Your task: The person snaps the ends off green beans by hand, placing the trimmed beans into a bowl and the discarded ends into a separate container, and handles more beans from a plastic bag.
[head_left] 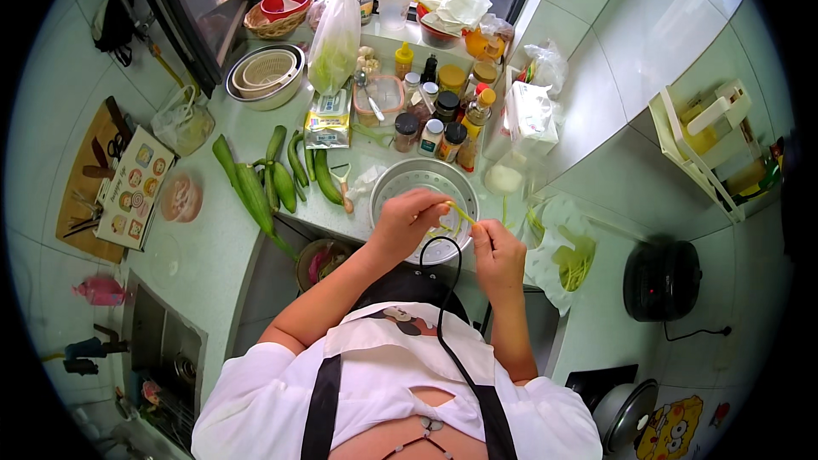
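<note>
Head view: your left hand and right hand both pinch a thin yellow-green stem over the steamer tray, at 12 o'clock from your chest. Keep grips close together and pull evenly; gourds lie at 10 o'clock.

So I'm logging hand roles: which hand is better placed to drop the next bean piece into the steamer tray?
Probably the left hand: it pinches the green bean directly above the steamer tray; the right hand sits near its edge.

White short-sleeved top under a black-strapped apron with bare forearms
</note>
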Available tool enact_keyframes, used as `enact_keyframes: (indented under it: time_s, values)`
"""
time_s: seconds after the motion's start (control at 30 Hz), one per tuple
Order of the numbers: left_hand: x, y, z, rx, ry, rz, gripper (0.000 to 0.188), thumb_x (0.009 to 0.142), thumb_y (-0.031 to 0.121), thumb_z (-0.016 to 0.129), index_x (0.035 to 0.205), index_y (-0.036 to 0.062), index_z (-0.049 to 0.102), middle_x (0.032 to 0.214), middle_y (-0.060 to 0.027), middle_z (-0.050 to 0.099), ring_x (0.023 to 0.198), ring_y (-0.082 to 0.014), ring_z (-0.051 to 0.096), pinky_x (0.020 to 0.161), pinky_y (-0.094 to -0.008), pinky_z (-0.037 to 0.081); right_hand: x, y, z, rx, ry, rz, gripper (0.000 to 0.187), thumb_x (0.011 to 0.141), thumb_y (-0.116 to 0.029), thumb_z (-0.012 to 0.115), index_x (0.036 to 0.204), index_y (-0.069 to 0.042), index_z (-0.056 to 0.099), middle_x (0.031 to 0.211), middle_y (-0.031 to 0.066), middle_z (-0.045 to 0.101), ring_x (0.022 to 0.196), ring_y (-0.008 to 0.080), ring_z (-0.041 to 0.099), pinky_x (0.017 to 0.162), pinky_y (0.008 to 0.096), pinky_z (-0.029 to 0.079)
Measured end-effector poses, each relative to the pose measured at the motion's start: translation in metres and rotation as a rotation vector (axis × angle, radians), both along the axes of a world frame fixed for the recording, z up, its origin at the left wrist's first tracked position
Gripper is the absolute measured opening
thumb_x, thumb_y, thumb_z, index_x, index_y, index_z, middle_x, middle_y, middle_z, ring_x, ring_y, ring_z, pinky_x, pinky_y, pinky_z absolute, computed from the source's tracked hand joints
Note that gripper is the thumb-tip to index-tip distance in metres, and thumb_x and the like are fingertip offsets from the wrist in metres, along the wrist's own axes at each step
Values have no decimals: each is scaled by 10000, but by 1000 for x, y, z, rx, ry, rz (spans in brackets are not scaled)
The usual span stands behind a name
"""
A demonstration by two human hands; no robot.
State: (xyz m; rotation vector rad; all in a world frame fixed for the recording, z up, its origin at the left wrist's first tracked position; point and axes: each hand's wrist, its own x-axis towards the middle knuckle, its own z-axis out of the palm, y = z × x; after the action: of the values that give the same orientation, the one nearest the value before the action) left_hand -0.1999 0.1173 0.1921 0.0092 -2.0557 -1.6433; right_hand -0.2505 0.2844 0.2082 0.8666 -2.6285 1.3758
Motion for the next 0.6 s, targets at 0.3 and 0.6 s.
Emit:
enact_keyframes:
  time_s: [0.3,0.6]
  values:
    - [-1,-4,1,-333,136,148,174,811,-24,581,965,34,638,781,-99,622,661,-187,636,558,-274,492,2,-1,1,-4,88,99,164,869,-194,594,854,-32,618,691,112,601,583,234,583,533,321,443]
    - [1,-2,-9,-441,165,291,182,745,-31,610,910,38,642,679,-90,587,522,-183,561,476,-281,438,7,-7,5,-12,212,130,107,824,-156,634,830,-50,629,711,98,614,590,275,587,529,342,453]
